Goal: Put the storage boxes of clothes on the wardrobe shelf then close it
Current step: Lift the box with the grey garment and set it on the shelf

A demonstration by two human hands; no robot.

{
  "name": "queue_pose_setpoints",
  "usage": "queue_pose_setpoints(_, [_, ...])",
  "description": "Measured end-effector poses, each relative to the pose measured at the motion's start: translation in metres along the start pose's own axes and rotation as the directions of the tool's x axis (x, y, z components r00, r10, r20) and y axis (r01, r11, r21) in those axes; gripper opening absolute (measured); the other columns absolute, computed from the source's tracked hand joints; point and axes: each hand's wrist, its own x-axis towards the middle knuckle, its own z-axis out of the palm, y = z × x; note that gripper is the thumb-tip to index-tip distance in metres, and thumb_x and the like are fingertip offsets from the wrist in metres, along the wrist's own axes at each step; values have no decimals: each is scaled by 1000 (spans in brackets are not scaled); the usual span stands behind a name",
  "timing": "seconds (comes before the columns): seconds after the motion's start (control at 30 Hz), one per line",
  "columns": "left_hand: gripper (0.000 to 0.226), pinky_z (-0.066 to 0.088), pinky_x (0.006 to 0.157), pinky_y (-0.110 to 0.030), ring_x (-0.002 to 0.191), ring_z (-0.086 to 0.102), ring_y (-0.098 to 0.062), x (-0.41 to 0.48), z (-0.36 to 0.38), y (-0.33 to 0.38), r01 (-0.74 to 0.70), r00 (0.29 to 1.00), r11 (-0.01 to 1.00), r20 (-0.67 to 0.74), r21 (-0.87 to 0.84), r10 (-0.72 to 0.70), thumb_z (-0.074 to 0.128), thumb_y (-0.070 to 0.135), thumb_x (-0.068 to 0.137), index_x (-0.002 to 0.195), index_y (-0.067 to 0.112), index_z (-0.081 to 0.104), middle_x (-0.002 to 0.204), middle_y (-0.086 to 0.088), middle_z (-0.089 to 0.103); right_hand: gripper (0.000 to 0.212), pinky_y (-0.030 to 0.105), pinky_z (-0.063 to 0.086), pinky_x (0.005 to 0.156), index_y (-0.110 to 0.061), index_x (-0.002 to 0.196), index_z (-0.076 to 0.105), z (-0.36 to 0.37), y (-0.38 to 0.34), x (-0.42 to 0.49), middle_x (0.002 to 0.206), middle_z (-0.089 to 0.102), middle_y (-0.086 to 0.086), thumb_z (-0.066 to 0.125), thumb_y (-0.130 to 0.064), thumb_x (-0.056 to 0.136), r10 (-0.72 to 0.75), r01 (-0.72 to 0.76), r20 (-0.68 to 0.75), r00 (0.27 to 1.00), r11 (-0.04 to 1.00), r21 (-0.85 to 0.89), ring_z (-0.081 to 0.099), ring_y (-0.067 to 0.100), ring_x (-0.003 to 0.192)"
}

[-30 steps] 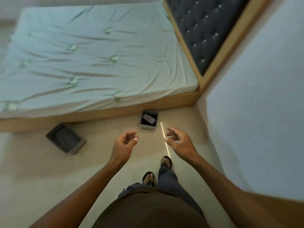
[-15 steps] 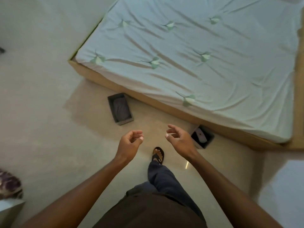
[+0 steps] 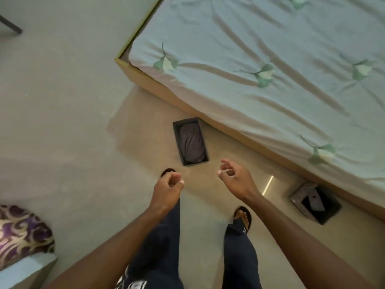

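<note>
Head view: left hand (image 3: 168, 185) and right hand (image 3: 236, 178) hover loosely curled (apparently empty) near the storage box (image 3: 190, 141).

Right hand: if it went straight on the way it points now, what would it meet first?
Probably the open storage box holding dark clothes, on the floor beside the bed: the right hand, fingers loosely curled, aims at its near end. Depth is unclear; it might pass above.
</note>
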Motion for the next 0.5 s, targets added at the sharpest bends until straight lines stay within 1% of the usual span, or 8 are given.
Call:
queue_pose_setpoints(0.07, [22, 52, 93, -31, 98, 63, -8, 57, -6, -15, 19, 998, 995, 60, 96, -25, 64, 22, 89, 110, 21, 66, 105, 6, 69, 49, 27, 53, 80, -18, 137, 50, 30, 16, 48, 117, 62, 0, 61, -27, 91, 73, -73, -29, 997, 997, 5, 61, 12, 95])
queue_pose_setpoints(0.13, [24, 54, 92, -34, 95, 63, -8, 116, -7, -34, 9, 992, 981, 122, 191, -33, 64, 25, 87, 111, 22, 66, 103, 7, 69, 49, 34, 54, 85, -18, 137, 52, 61, 39, 95, 117, 62, 1, 61, -27, 90, 134, -135, -49, 990, 991, -15, 61, 14, 95])
queue_pose_setpoints(0.2, [26, 55, 90, -37, 94, 63, -11, 169, -4, -51, -15, 981, 957, 189, 290, -42, 63, 27, 87, 113, 23, 63, 103, 7, 67, 49, 40, 53, 91, -19, 136, 53, 90, 63, 136, 120, 62, 3, 61, -28, 89, 176, -178, -39, 984, 982, -64, 62, 18, 97])
queue_pose_setpoints(0.27, [30, 54, 90, -39, 96, 61, -15, 225, 5, -71, -41, 971, 920, 234, 390, -55, 61, 27, 87, 117, 23, 61, 109, 2, 65, 49, 41, 50, 96, -19, 134, 54, 119, 93, 179, 125, 61, 6, 61, -28, 86, 181, -184, -31, 983, 974, -132, 61, 22, 105])
queue_pose_setpoints(0.33, [38, 52, 93, -37, 104, 60, -20, 284, 21, -101, -70, 963, 881, 261, 468, -62, 61, 26, 86, 124, 22, 58, 122, -3, 62, 50, 41, 47, 99, -17, 132, 56, 150, 132, 227, 127, 58, 9, 62, -28, 84, 152, -157, -40, 988, 964, -214, 57, 27, 113])
queue_pose_setpoints(0.4, [48, 46, 98, -32, 117, 57, -23, 332, 38, -125, -89, 956, 866, 285, 492, -63, 62, 24, 86, 134, 20, 53, 134, -5, 57, 50, 43, 45, 101, -20, 131, 56, 173, 164, 269, 131, 51, 13, 62, -29, 82, 135, -152, -76, 988, 940, -305, 50, 32, 122])
queue_pose_setpoints(0.5, [59, 40, 97, -25, 127, 52, -22, 388, 64, -154, -104, 950, 862, 307, 496, -62, 64, 25, 86, 142, 18, 47, 144, -5, 51, 54, 50, 37, 107, -28, 138, 48, 196, 200, 321, 152, 25, 16, 58, -32, 85, 168, -200, -110, 980, 867, -457, 30, 36, 136])
